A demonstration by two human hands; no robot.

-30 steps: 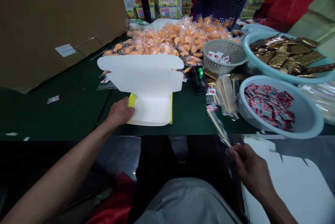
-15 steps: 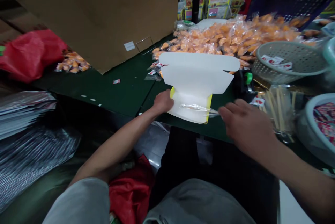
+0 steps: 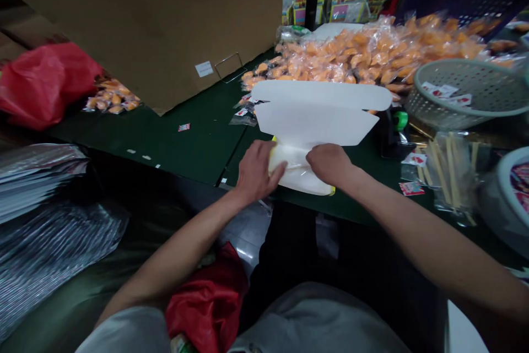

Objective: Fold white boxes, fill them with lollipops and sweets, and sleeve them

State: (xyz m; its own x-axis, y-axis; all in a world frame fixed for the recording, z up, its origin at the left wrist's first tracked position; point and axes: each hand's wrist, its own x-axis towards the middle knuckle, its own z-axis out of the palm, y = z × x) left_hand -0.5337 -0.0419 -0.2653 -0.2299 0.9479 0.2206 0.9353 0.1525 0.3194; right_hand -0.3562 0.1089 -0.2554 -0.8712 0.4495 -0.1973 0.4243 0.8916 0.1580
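A white card box (image 3: 316, 119) with yellow edges lies unfolded on the green table, its wide flap pointing away from me. Something clear and shiny, like a plastic bag (image 3: 294, 166), rests on its near part. My left hand (image 3: 258, 171) is at the box's left edge, thumb and fingers apart, the thumb over the white surface. My right hand (image 3: 329, 164) presses on the near part from the right with its fingers curled together. What those fingers grip, if anything, is hidden.
Wrapped orange pieces (image 3: 372, 55) are heaped behind the box. At the right are a grey basket (image 3: 471, 88), a black tape dispenser (image 3: 394, 135), bagged sticks (image 3: 450, 171) and a bowl (image 3: 508, 199). A large cardboard box (image 3: 157, 28) stands at the back left.
My right hand has moved left from beside the box onto it, bringing the clear plastic over the card. My left hand has spread, its thumb now over the box.
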